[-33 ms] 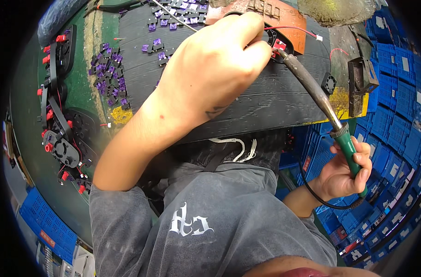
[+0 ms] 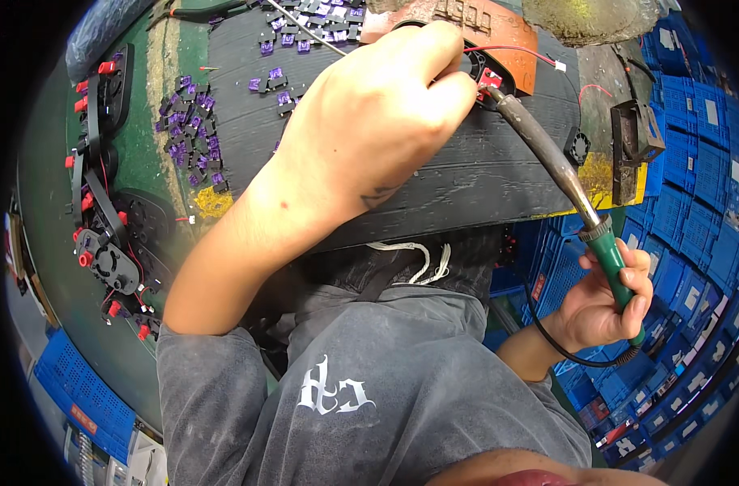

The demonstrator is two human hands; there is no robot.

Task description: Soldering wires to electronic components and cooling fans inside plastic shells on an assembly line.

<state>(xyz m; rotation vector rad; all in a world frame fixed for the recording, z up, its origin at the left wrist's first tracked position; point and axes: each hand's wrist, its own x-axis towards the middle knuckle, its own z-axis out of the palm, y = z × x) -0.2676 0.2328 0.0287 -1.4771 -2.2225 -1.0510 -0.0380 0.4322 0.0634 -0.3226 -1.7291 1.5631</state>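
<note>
My right hand [image 2: 608, 304] grips the green handle of a soldering iron [image 2: 547, 150]. The iron slants up and left, its tip at a small red part [image 2: 490, 78] set in a black plastic housing [image 2: 507, 80]. Over that housing bends my left hand [image 2: 393, 97], its fingers curled together close to the iron's tip; whatever they hold is hidden beneath them. A thin grey strand [image 2: 308, 28] runs from the top edge to behind this hand. From the housing a red wire [image 2: 519, 51] leads right to a white connector [image 2: 560, 66].
Small purple-and-black pieces [image 2: 193, 130] lie heaped on the left of the dark board [image 2: 321, 219]. Black housings with red parts [image 2: 106, 259] line the far left. A small black fan [image 2: 577, 147] and a metal bracket [image 2: 635, 150] sit at right, near stacked blue crates [image 2: 693, 162].
</note>
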